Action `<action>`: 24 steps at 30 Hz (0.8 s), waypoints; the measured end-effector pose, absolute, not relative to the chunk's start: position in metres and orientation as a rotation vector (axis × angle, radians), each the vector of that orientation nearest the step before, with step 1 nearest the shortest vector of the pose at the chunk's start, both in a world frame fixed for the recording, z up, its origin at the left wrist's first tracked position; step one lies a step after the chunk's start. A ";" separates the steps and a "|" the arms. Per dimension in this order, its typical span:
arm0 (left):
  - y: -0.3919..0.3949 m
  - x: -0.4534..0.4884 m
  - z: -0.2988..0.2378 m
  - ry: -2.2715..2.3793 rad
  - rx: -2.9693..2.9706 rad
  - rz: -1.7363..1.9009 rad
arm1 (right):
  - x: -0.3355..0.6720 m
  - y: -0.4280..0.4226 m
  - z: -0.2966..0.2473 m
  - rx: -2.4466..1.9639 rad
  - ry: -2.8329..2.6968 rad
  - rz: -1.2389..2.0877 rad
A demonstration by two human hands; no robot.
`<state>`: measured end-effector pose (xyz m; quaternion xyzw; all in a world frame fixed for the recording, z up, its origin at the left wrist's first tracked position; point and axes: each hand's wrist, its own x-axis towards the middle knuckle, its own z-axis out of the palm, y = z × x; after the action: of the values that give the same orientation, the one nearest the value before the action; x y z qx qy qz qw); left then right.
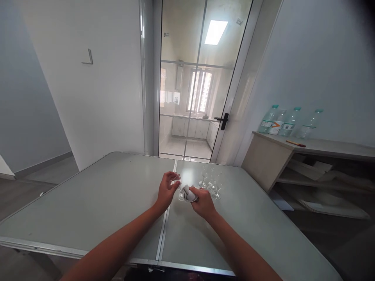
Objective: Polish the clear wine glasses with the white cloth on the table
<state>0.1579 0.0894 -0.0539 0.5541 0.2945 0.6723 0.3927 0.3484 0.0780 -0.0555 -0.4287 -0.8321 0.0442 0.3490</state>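
Note:
Above the middle of the folding table, my left hand [168, 190] is closed around the bowl of a small clear stemmed glass [181, 192]. The glass is tilted, with its foot toward my right hand. A bunched white cloth [190, 195] is gripped in my right hand [204, 201], and it touches or nearly touches the stem and foot; the exact contact is hard to see. Just beyond my right hand stand several more clear stemmed glasses [216, 191], close together on the tabletop. My right fingertips are partly hidden by the cloth.
The grey-green table [88, 203] has a metal seam down its middle. Right of it, a shelf unit [263, 150] carries plastic bottles [288, 125] and an orange-brown brush-like stick [295, 144]. A glass door [187, 89] with a black handle [224, 121] stands behind the table.

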 end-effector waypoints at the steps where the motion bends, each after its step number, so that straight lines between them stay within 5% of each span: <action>1: 0.092 0.156 -0.054 0.767 1.424 1.738 | 0.349 0.076 -0.055 -1.064 -2.200 0.119; 9: 0.105 0.149 -0.063 0.910 1.527 1.705 | 0.345 0.062 -0.052 -0.627 -2.630 0.361; 24: 0.108 0.151 -0.072 1.033 1.654 1.583 | 0.338 0.071 -0.055 -0.670 -2.605 0.442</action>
<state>0.1507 0.1076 -0.0718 0.6261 0.3909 0.5992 0.3099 0.3382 0.0711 -0.0550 -0.2406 -0.9350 0.1588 0.2065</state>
